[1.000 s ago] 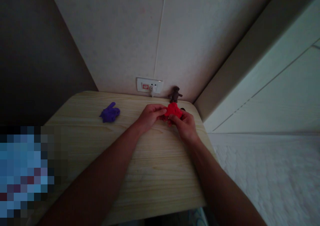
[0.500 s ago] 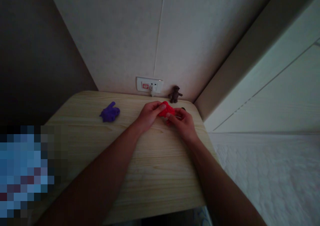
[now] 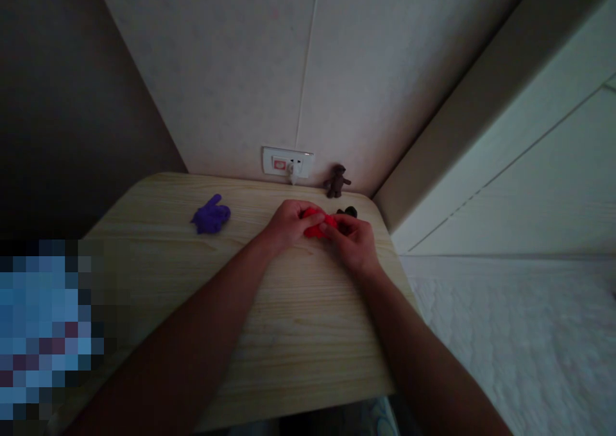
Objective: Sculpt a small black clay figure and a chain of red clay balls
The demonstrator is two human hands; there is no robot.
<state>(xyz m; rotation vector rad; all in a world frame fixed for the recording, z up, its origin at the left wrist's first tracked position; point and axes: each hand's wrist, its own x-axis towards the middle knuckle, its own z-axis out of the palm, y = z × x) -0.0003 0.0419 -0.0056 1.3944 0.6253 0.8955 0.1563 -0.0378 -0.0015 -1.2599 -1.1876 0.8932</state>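
Both my hands meet over the far right part of a light wooden table [image 3: 298, 320]. My left hand [image 3: 287, 223] and my right hand [image 3: 353, 240] are closed on a small red cloth item [image 3: 316, 224], pinched between their fingers just above the tabletop. Much of the red item is hidden by my fingers. A small dark object [image 3: 347, 212] lies on the table right behind my right hand.
A crumpled purple cloth item [image 3: 210, 218] lies at the table's far left. A small brown figure [image 3: 336, 181] stands against the wall beside a wall socket [image 3: 287, 162] with a plug in it. A white bed surface [image 3: 510, 333] adjoins the table on the right.
The red item was bunched higher between my hands; now it is lower and more compressed near the table. My hands have moved slightly closer together, uncovering the dark object behind.
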